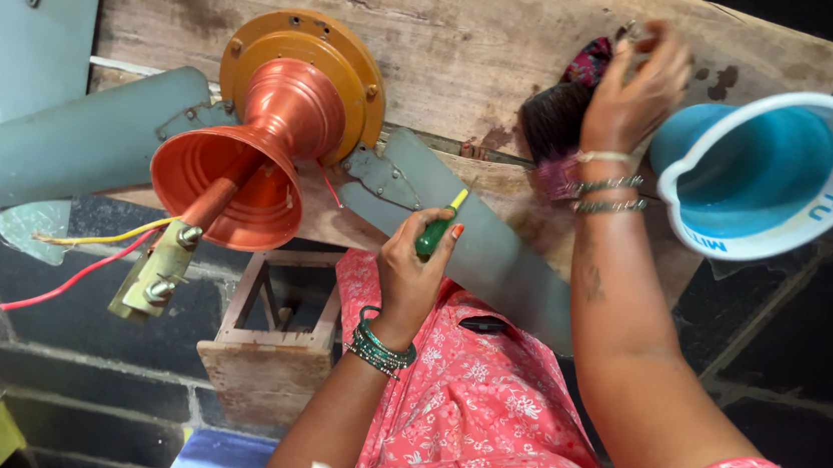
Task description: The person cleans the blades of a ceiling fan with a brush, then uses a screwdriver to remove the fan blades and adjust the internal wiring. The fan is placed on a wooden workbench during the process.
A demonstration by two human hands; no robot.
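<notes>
Green-handled screwdriver [434, 234] is sitting gripped in the closed left hand [411, 279], its tip touching a grey fan blade [481, 245] on the wooden table [474, 38]. At two o'clock, the right hand [635, 93] is closing on a dark cloth [559, 116], just beside a blue jug [763, 174]; at ten o'clock, the copper fan motor [264, 140] is lying tilted.
</notes>
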